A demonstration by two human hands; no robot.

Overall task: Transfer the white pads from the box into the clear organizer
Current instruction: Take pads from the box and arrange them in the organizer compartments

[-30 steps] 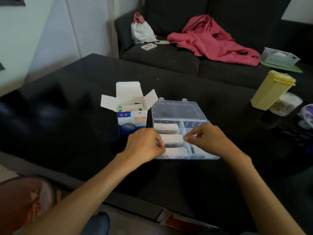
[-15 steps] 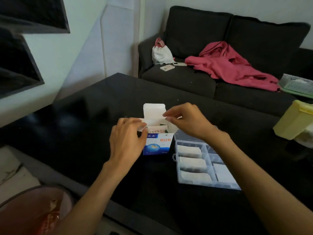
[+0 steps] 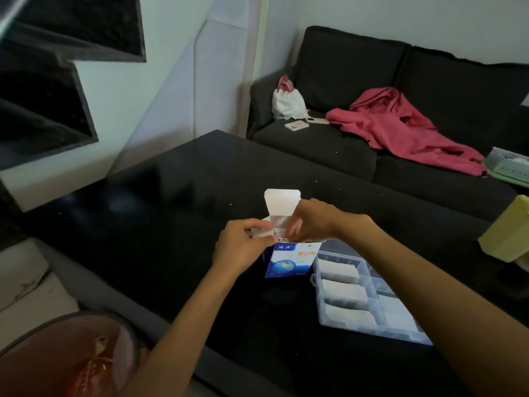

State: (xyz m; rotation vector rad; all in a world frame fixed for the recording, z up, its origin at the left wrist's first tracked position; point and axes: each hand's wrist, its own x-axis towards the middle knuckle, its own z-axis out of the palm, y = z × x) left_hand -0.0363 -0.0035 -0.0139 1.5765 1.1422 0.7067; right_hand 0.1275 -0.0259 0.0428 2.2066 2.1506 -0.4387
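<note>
Both hands are at the open box [image 3: 289,260] mid-tabletop, the left hand [image 3: 243,247] pinching its side flap, the right hand [image 3: 312,220] reaching inside with fingers hidden, so next is probably lifting pads [image 3: 342,290] into the organizer [image 3: 400,319] beside.

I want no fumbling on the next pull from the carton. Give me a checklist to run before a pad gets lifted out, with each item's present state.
1. Top flap of the blue-and-white cardboard box open: ok, it stands upright.
2. Box steadied: ok, left hand holds the side flap at the box mouth.
3. Right hand at the opening: ok, fingers reach into it.
4. Grip on a pad: cannot tell, fingertips are hidden.
5. Clear plastic compartment organizer open beside the box: ok.
6. Free space in it: not ok on the left, three white pads fill that column; right-hand compartments cannot tell.
</note>
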